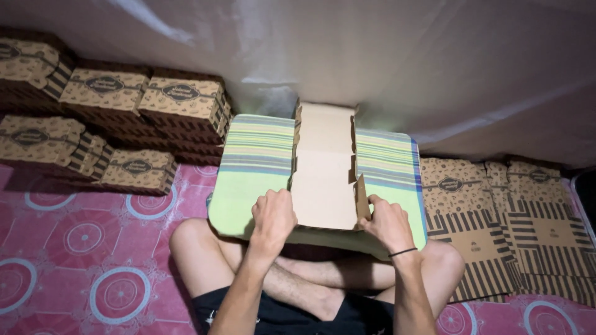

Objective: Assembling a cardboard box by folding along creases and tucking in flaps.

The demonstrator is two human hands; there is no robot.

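White sheeting behind, striped counter (254,180): left hand (272,217) and right hand (386,222) grip the flat cardboard box (323,174) — side flaps half-raised, folding upright seems next.

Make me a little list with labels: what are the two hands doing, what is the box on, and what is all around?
Left hand: left hand presses the near left edge of the flat cardboard box blank
Right hand: right hand, fingers bending up the blank's right side flap
Surface: striped green lap table over crossed legs
Left side: stacks of folded patterned boxes
Right side: pile of flat unfolded boxes
Floor: pink mat with circles
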